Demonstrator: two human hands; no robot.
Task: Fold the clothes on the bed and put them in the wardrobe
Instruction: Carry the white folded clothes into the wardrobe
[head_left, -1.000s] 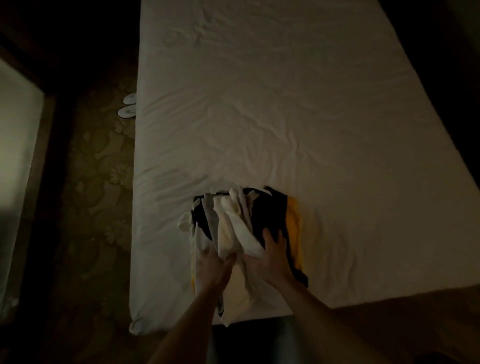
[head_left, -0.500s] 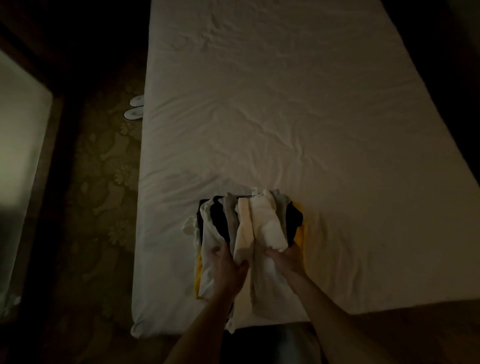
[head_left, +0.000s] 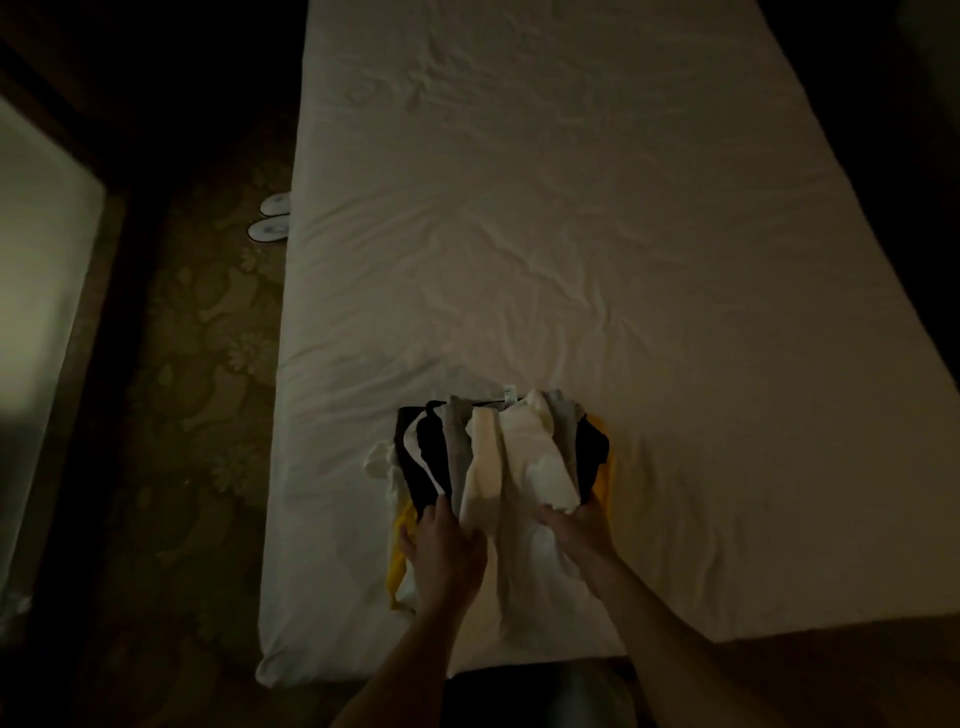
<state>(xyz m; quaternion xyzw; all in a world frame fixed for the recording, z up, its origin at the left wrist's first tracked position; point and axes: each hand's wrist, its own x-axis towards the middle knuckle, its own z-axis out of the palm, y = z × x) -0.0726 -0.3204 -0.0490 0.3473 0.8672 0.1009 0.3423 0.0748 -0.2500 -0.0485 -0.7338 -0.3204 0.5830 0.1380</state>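
Clothes, a stack of folded white, grey, black and yellow fabric garments (head_left: 498, 462), lay just ahead of both sets of fingers, long axis running away from the person. The left hand (head_left: 444, 553) pinched its near-left edge; the right hand (head_left: 579, 525) gripped the near-right, equally close, forearms converging over the white-sheeted bed (head_left: 571, 234).

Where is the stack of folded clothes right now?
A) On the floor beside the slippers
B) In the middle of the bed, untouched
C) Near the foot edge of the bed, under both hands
C: the stack of folded clothes sits near the bed edge closest to the camera, with the left hand and right hand on it.
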